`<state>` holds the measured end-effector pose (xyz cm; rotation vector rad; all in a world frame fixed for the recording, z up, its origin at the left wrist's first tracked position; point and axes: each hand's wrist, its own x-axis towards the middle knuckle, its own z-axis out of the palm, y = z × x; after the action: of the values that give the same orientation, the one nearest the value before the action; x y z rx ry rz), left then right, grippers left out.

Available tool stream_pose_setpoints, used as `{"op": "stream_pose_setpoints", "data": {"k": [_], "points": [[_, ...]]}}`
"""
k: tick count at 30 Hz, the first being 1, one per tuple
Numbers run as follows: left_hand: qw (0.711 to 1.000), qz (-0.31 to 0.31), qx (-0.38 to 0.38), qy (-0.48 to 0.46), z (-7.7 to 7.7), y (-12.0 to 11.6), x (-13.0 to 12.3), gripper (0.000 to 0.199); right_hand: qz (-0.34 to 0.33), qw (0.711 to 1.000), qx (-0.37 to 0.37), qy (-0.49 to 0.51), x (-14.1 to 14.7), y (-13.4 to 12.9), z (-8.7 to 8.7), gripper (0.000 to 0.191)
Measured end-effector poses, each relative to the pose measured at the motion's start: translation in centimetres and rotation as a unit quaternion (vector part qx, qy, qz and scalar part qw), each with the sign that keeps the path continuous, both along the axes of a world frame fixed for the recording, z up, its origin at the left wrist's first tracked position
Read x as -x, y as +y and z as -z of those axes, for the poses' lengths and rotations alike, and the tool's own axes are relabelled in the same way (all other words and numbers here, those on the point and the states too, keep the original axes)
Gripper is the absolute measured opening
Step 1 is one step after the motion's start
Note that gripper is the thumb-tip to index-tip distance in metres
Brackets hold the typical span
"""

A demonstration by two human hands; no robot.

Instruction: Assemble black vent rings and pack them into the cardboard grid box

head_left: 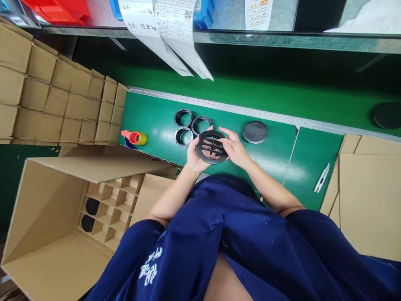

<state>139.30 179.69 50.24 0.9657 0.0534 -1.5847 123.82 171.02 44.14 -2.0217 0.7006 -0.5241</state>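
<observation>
A round black vent with open slats [212, 147] is held in front of my body, over the near edge of the green table [156, 109]. My left hand [194, 156] grips its left side from below. On its right side, the fingers of my right hand [235, 149] press against the rim and slats. Just behind my left hand, three black rings [183, 118] lie grouped on the table. A round black vent with closed slats [255, 132] lies flat to the right of my right hand.
An open cardboard box with dividers [46, 200] stands at lower left, two black round parts inside. Stacked cardboard dividers [62, 88] rise behind it. A tape roll [140, 138], a knife [322, 177] and flat cardboard [369, 200] lie around. Paper labels [175, 37] hang from the shelf [282, 42].
</observation>
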Motion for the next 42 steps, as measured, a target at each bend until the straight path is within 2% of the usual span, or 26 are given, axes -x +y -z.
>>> {"op": "stream_pose_setpoints", "data": {"k": [6, 10, 12, 14, 17, 19, 22, 25, 28, 32, 35, 39, 42], "points": [[0.999, -0.011, 0.036, 0.035, 0.1, 0.8, 0.2, 0.062, 0.009, 1.0, -0.022, -0.015, 0.1, 0.6, -0.6, 0.081], [0.998, -0.019, 0.024, 0.045, 0.4, 1.5, 0.2, 0.062, 0.003, 1.0, -0.019, -0.01, 0.1, 1.2, -0.9, 0.081], [0.998, -0.029, 0.01, 0.05, 0.8, 1.8, -0.1, 0.062, 0.008, 1.0, 0.005, -0.003, 0.2, 1.7, -0.9, 0.078], [0.997, -0.049, -0.003, 0.053, 1.6, 2.2, -0.5, 0.059, -0.02, 0.998, 0.057, 0.012, 0.2, 2.4, -0.8, 0.073], [0.995, -0.081, -0.034, 0.044, 3.5, 3.0, -0.7, 0.051, -0.135, 0.981, 0.128, 0.052, 0.4, 3.7, 0.1, 0.071], [0.994, -0.076, -0.063, 0.044, 4.9, 3.6, -0.3, 0.049, -0.175, 0.972, 0.128, 0.09, 0.4, 4.6, 1.1, 0.077], [0.992, -0.037, -0.103, 0.068, 6.7, 4.4, 0.6, 0.055, -0.188, 0.969, 0.071, 0.145, 0.0, 5.4, 3.1, 0.103], [0.988, -0.008, -0.133, 0.072, 7.7, 5.1, 0.5, 0.066, -0.15, 0.968, 0.05, 0.198, -0.9, 4.9, 5.3, 0.112], [0.985, -0.009, -0.173, 0.013, 8.2, 5.9, -0.8, 0.063, -0.058, 0.954, 0.117, 0.269, -1.5, 3.7, 7.4, 0.114], [0.979, -0.038, -0.199, -0.021, 8.5, 7.6, -2.4, 0.057, -0.061, 0.925, 0.178, 0.329, -1.6, 2.7, 9.1, 0.115], [0.976, -0.06, -0.206, -0.02, 8.7, 8.9, -3.0, 0.052, -0.08, 0.921, 0.177, 0.338, -2.0, 2.5, 8.6, 0.112], [0.968, -0.06, -0.245, -0.016, 8.9, 9.5, -3.4, 0.045, -0.048, 0.945, 0.191, 0.261, -4.1, 2.2, 7.0, 0.084], [0.955, -0.052, -0.291, -0.029, 8.5, 8.9, -3.5, 0.036, -0.058, 0.95, 0.169, 0.257, -5.6, 3.0, 6.6, 0.073]]}}
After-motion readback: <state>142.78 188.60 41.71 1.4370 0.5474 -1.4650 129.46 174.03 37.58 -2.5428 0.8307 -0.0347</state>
